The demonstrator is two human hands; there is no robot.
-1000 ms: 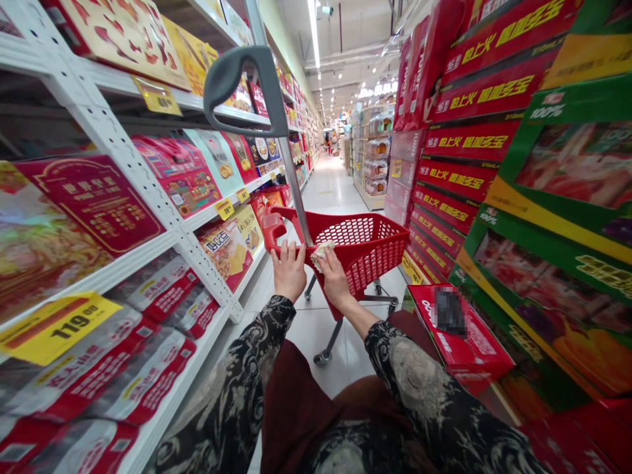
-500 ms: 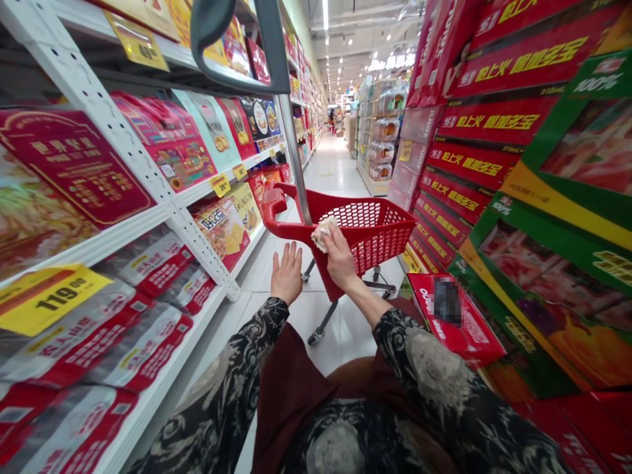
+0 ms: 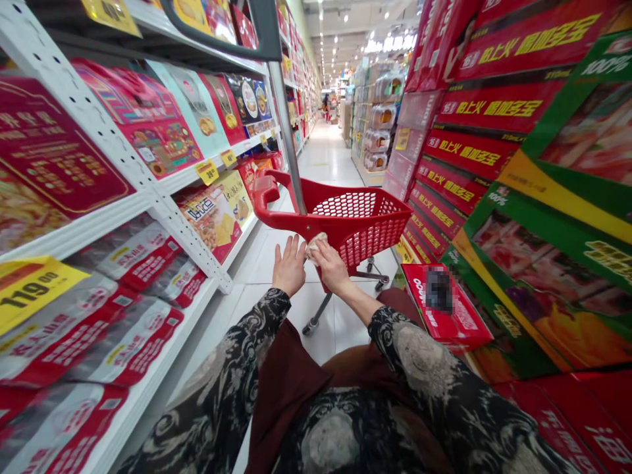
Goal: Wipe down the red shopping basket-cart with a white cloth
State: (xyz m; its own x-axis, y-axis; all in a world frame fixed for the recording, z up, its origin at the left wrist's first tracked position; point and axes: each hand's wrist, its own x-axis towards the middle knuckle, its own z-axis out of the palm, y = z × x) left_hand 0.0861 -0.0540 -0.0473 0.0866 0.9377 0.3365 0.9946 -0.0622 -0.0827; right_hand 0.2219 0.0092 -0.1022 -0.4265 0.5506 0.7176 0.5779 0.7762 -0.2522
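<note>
A crumpled off-white cloth or tissue [image 3: 316, 242] is pinched in my right hand [image 3: 332, 264], just in front of the near side of a red shopping cart [image 3: 355, 227]. My left hand [image 3: 289, 268] is held up close beside it, back of the hand toward me, fingers stretched out, with nothing in it. The cart's basket has perforated walls, a grey metal post [image 3: 290, 131] and a dark grey handle [image 3: 269, 39] at the top. Whether the cloth touches the cart cannot be made out.
White shelving [image 3: 158, 197] with boxed goods and wrapped bottle packs [image 3: 118, 336] lines the left. Stacked red drink cartons [image 3: 494, 108] and green boxes [image 3: 523, 263] rise close on the right, with a red box [image 3: 444, 306] beside my knee. A tiled aisle [image 3: 323, 151] runs ahead.
My right hand has moved slightly left and down with the cloth, closer to my left hand. The whole view has shifted a little, with the cart appearing slightly farther left and higher.
</note>
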